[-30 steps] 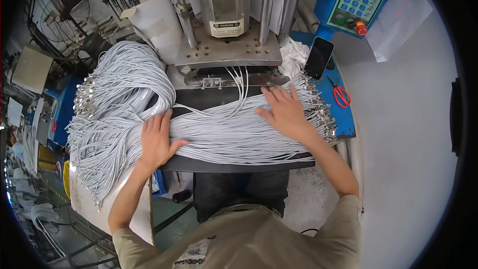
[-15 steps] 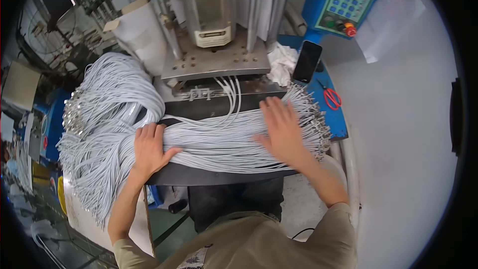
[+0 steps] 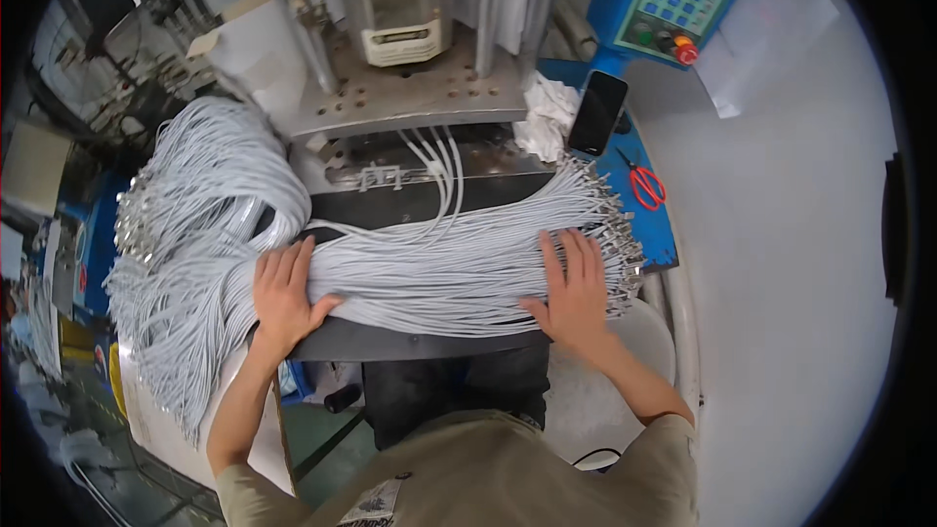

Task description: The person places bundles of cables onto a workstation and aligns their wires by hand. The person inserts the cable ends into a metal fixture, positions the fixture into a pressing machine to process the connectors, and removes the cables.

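Note:
A wide bundle of pale grey cables (image 3: 429, 278) lies crosswise before me on a dark work surface. My left hand (image 3: 283, 298) rests palm down on the bundle's left part, thumb out to the side and fingers lying on the cables. Toward the bundle's right end, my right hand (image 3: 578, 298) lies flat on it with fingers stretched and thumb apart. Metal terminals (image 3: 617, 244) fan out at the cables' right ends, just past that hand. A looped heap of the same cables (image 3: 210, 171) sits to the left. A few cables run up into the press (image 3: 410, 102).
A control panel (image 3: 673, 0) with a red knob stands at the upper right. On the blue surface below it lie a phone (image 3: 598, 112), red-handled scissors (image 3: 644, 185) and a crumpled white cloth (image 3: 547, 112). A white bucket (image 3: 634, 361) stands under the table's right side.
My right hand has come down from above the bundle, moving nearer to me and slightly right, and now lies on the cables. My left hand stays on the bundle.

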Available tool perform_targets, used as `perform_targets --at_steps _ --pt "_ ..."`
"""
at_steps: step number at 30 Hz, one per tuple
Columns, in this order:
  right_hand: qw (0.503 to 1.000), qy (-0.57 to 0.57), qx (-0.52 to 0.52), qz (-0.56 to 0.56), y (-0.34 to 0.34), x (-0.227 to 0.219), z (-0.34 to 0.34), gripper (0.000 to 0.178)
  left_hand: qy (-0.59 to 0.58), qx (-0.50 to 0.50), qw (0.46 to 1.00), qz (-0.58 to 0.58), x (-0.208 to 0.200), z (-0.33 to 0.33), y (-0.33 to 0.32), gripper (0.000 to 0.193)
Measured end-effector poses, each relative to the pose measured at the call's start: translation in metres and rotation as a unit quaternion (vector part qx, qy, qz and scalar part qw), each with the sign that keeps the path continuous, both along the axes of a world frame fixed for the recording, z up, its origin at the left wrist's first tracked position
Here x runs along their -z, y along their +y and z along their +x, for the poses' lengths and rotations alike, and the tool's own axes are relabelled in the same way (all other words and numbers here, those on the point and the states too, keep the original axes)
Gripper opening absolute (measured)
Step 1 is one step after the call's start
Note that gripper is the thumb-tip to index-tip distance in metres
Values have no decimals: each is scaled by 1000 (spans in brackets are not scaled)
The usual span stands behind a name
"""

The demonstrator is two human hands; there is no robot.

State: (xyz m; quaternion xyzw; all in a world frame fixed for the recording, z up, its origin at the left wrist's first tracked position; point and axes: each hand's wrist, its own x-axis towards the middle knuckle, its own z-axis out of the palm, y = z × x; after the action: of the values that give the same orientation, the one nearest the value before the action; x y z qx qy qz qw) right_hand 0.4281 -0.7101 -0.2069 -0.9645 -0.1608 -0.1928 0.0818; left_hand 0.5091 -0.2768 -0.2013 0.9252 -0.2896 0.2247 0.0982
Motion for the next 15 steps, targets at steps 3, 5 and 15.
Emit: perform_targets --at_steps 3,5,15 --pt "999 -49 7 12 8 -5 9 83 49 2 999 -24 -8 0 -1 88" --pt "978 -5 -67 198 15 -32 15 75 -29 -5 999 -16 -13 -9 -10 84" --pt "567 540 -133 607 80 -54 169 50 142 468 859 -153 -3 -25 -151 53"
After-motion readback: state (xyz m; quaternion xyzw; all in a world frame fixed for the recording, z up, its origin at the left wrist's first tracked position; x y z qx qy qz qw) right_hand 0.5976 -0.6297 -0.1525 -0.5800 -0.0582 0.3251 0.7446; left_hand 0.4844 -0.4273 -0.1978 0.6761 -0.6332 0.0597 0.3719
